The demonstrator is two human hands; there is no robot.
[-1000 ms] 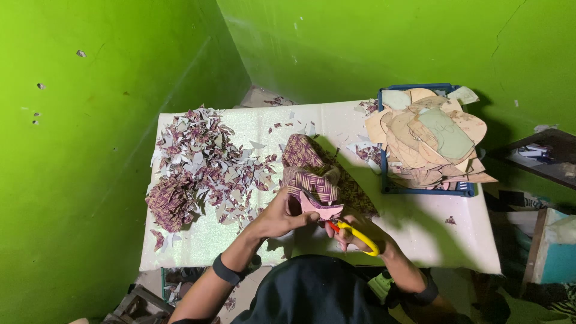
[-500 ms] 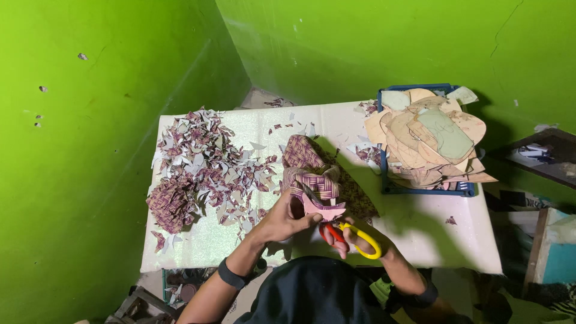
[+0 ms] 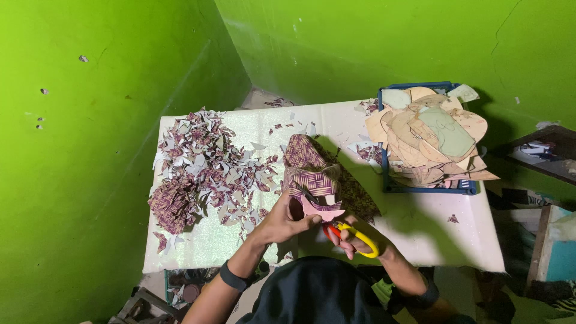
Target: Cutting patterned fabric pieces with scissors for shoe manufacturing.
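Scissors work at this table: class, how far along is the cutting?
Done: a big heap of offcuts covers the table's left. In hand: the left hand holds a patterned piece while the right hand works scissors. Left: more patterned pieces behind it lie uncut.

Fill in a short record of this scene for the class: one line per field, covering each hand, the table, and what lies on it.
Left hand: the left hand grips a patterned maroon piece backed with pink.
Right hand: the right hand holds yellow-handled scissors, blades at the piece's edge.
Surface: white table in a corner of green walls.
Left of table: a heap of small maroon and white offcuts.
Centre: a stack of patterned pieces.
Right: a blue tray piled with tan card shapes.
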